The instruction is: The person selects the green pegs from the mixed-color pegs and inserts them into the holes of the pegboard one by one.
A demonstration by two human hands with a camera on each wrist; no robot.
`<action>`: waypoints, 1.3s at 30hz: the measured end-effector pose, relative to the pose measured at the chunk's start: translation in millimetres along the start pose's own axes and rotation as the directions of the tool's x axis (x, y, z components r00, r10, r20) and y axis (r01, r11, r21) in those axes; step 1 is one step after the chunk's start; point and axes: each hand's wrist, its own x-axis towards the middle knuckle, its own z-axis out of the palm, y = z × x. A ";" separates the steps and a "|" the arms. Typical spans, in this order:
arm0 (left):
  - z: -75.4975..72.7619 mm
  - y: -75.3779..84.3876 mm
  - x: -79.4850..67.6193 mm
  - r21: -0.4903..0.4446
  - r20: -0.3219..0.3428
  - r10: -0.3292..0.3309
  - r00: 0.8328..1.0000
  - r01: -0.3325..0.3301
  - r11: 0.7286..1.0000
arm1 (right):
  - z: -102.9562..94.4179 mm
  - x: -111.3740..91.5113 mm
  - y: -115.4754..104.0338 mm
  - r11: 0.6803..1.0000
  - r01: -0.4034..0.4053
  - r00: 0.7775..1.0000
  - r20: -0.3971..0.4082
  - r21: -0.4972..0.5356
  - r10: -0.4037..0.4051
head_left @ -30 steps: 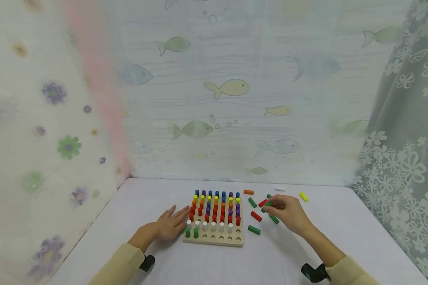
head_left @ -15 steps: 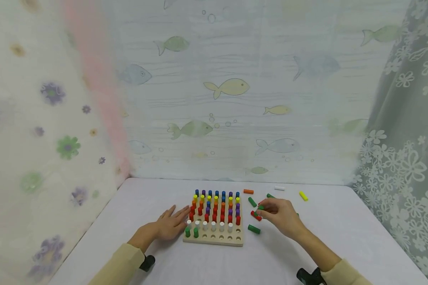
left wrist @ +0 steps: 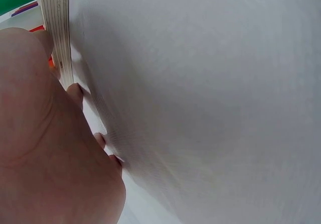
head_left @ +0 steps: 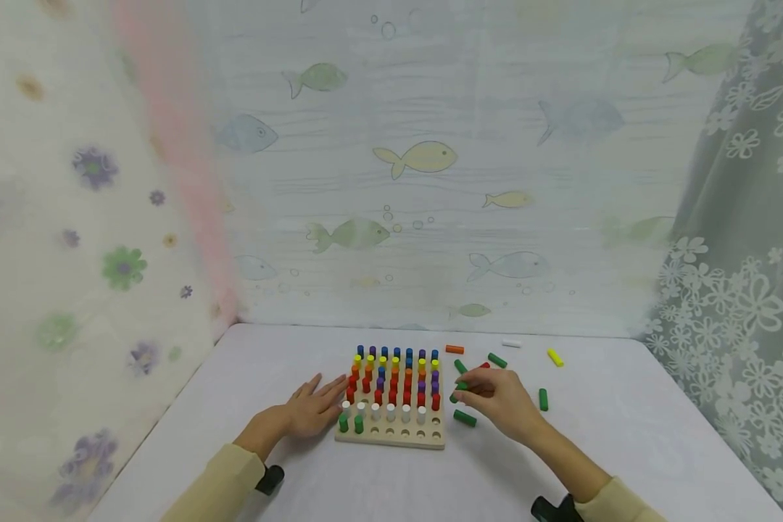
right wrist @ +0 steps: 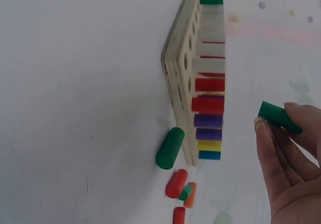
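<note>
The left hand (head_left: pixel 308 412) lies palm down, fingers extended, touching the left side of the wooden pegboard (head_left: pixel 391 441). Just off its right side, the raised right hand (head_left: pixel 501 403) pinches a green peg (right wrist: pixel 279 117) (a smooth, plain cylinder, held tilted). Farther off lie an orange peg (head_left: pixel 454 349) and a white peg (head_left: pixel 512 344).

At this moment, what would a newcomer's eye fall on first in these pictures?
Probably the wooden pegboard with its colourful pegs, on the white table. Then the right hand, pinching a green peg right of the board, and the left hand at the board's left edge. Behind them, drawn fish decorate the backdrop.
</note>
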 end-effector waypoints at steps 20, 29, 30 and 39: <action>5.3 -7.0 4.7 -0.008 -0.006 0.032 0.999 -0.032 0.999 | 30.8 5.0 -12.3 0.998 0.034 0.998 0.055 0.057 -0.037; 5.5 -9.3 4.8 -0.010 0.005 0.048 0.999 -0.048 0.999 | 49.4 11.6 -19.0 0.996 0.059 0.995 0.078 0.073 -0.065; 4.8 -8.8 4.7 -0.009 0.008 0.044 0.999 -0.044 0.999 | 51.3 12.2 -19.8 0.995 0.064 0.994 0.080 0.073 -0.070; 0.1 -2.7 1.3 -0.011 0.004 0.013 1.000 -0.013 1.000 | 67.4 15.5 -25.5 0.999 0.041 0.994 0.101 0.029 -0.044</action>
